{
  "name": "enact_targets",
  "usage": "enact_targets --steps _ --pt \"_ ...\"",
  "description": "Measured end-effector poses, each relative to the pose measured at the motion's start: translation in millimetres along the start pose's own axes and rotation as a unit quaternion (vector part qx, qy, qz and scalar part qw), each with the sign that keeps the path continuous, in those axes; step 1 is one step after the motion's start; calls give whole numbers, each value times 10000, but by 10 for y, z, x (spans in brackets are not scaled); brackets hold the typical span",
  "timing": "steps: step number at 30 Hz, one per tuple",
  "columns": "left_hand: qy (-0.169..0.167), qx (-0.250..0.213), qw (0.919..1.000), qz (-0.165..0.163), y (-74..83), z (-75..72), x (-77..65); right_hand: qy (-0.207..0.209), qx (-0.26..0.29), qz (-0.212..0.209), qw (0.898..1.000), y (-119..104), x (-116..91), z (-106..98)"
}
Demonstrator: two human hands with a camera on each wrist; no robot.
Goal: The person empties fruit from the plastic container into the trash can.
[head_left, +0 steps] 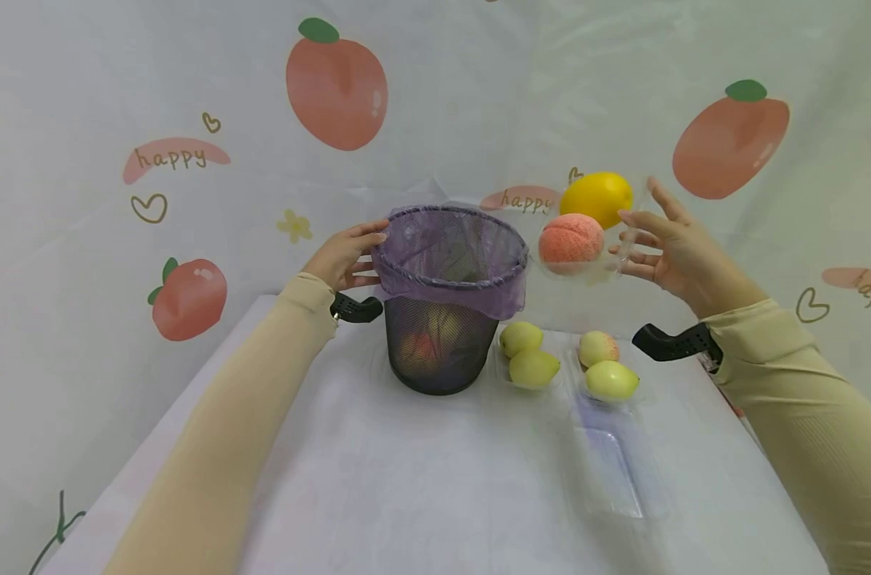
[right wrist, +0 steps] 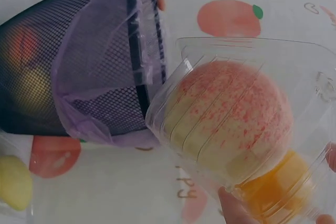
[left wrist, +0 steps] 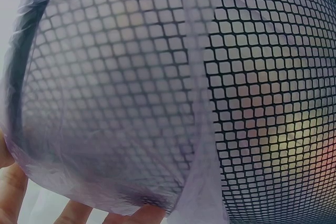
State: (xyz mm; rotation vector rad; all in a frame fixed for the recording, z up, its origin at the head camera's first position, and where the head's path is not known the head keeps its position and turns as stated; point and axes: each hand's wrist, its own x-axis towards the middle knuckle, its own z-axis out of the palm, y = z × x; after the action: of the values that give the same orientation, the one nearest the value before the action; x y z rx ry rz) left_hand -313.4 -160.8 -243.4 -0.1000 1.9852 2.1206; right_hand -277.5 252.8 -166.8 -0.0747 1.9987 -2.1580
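In the head view my left hand (head_left: 345, 254) holds the rim of a black mesh trash can (head_left: 438, 351) at its left side. A purple bag (head_left: 503, 297) lines the can and folds over its rim; the left wrist view shows fingertips (left wrist: 149, 214) against it. My right hand (head_left: 675, 247) grips a clear plastic box (right wrist: 257, 45), raised to the right of the can. Inside the box lie a pink peach (head_left: 572, 242) and a yellow oval fruit (head_left: 597, 198). In the right wrist view the box is tilted near the rim.
Reddish and yellowish fruit (head_left: 424, 343) shows through the mesh. Right of the can, clear boxes hold two yellow-green fruits (head_left: 534, 369) and a peach (head_left: 597, 349) with a yellow-green fruit (head_left: 611, 381). Another clear box (head_left: 615, 471) lies nearer on the white table (head_left: 406, 479).
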Motion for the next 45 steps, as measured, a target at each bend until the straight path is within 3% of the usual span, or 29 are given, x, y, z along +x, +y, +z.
enact_targets --steps 15,21,32,45 --pt "54 -38 10000 1 -38 -31 80 426 -144 -240 9987 -180 146 236" --pt "66 -54 10000 10 -22 -28 62 354 -288 -450 9979 -194 187 359" --pt "64 12 10000 -38 -36 -22 71 375 -734 -607 9947 -198 252 534" --pt "44 29 10000 -19 -28 -18 58 621 -1479 -929 9827 -259 298 627"
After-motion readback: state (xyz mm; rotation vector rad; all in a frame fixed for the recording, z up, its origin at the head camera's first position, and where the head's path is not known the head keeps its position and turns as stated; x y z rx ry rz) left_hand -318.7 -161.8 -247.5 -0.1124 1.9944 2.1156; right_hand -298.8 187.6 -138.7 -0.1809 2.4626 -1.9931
